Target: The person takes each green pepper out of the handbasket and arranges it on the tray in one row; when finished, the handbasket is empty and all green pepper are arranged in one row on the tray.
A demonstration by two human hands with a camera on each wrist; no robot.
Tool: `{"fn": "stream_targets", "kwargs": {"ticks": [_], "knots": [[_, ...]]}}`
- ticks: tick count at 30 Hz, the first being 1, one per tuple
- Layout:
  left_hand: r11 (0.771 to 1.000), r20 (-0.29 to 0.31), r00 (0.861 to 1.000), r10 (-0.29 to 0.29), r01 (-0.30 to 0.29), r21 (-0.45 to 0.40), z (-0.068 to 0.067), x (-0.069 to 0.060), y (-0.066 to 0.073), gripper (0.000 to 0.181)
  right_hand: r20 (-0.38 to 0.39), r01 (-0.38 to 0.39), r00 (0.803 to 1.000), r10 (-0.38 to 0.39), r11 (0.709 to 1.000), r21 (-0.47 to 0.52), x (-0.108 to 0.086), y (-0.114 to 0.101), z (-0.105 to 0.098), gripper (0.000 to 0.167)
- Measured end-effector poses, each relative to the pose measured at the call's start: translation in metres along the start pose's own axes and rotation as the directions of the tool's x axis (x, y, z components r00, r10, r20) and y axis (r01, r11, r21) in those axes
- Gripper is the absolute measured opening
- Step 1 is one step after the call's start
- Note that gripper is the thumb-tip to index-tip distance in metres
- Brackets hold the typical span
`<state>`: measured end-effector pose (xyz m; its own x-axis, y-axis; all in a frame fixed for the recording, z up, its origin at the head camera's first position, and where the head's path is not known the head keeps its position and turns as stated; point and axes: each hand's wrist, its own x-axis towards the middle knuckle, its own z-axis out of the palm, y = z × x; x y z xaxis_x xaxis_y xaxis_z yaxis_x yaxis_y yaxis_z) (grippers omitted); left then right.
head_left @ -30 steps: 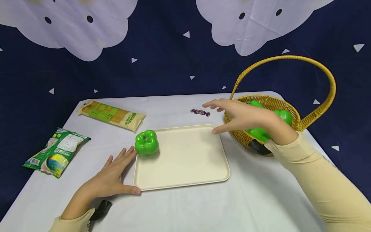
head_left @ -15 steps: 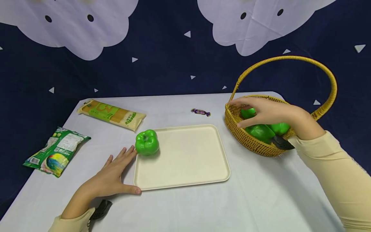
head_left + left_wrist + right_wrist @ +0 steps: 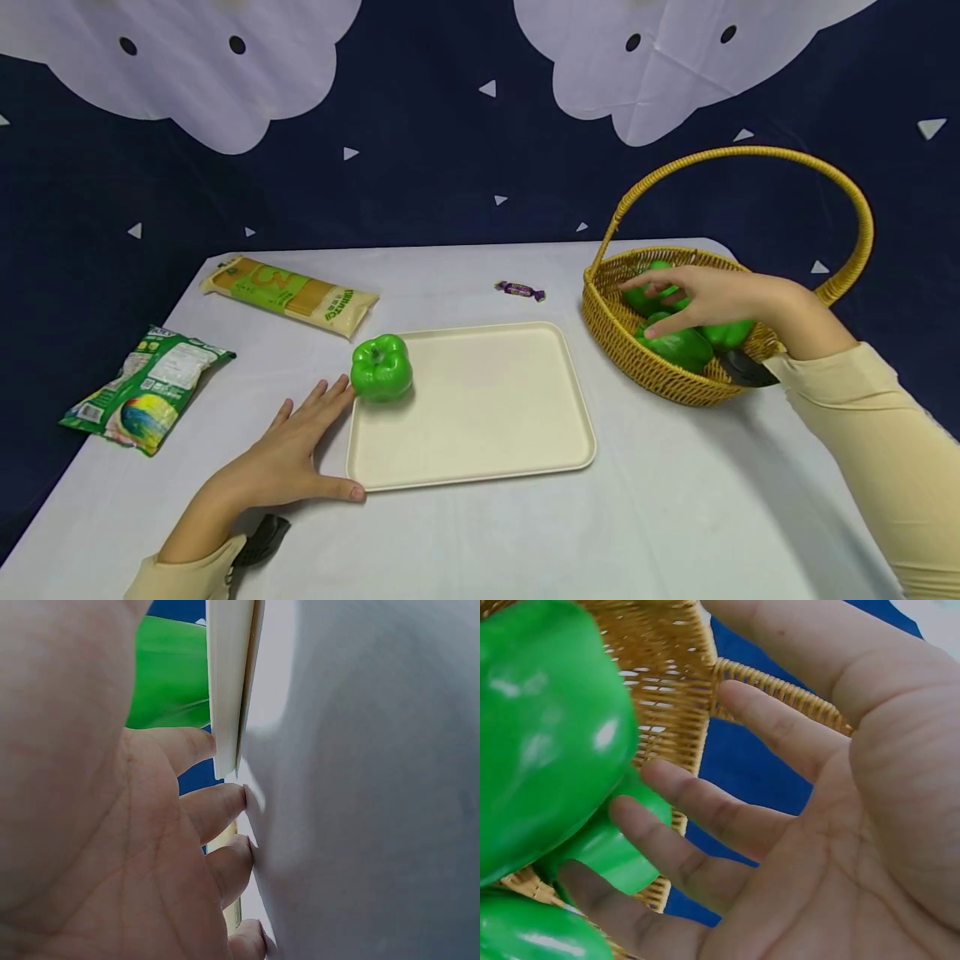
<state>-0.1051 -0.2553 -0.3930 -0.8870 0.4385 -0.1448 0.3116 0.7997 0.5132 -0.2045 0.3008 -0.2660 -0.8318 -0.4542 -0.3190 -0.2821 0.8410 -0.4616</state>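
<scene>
Right hand (image 3: 716, 298) farther over basket (image 3: 637, 358), “3” on packet (image 3: 300, 298)

On the long packet (image 3: 291, 297), at ten o'clock from the tray (image 3: 471, 406), a large figure resembling a 3 can be read; its green capitals cannot be made out fully. At nine o'clock, a barcode (image 3: 91, 412) is shown on the green bag (image 3: 147, 390), whose small print is illegible. At one o'clock, the purple wrapper's (image 3: 520, 290) lettering cannot be read.
</scene>
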Motion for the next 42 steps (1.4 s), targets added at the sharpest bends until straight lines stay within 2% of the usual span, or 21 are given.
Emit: {"fn": "stream_targets", "kwargs": {"ticks": [9,18,29,42], "knots": [[1.0,-0.001,1.0,0.004,-0.004,-0.006,-0.001,0.0,0.001,0.144,0.089,-0.055,0.994,0.056,0.998,-0.022,-0.001,0.017,0.003,0.081],[1.0,0.007,1.0,-0.01,0.01,-0.013,0.001,0.001,0.001,0.143,0.116,-0.107,0.987,0.11,0.994,-0.037,-0.002,0.022,0.003,0.084],[1.0,0.008,1.0,-0.006,0.006,-0.009,0.0,0.0,0.0,0.144,0.182,-0.155,0.971,0.153,0.988,-0.002,0.001,0.023,0.003,0.09],[1.0,0.004,1.0,-0.003,0.003,-0.011,0.0,0.0,0.001,0.143,0.235,-0.212,0.955,0.182,0.971,0.108,0.002,0.03,0.003,0.081]]}}
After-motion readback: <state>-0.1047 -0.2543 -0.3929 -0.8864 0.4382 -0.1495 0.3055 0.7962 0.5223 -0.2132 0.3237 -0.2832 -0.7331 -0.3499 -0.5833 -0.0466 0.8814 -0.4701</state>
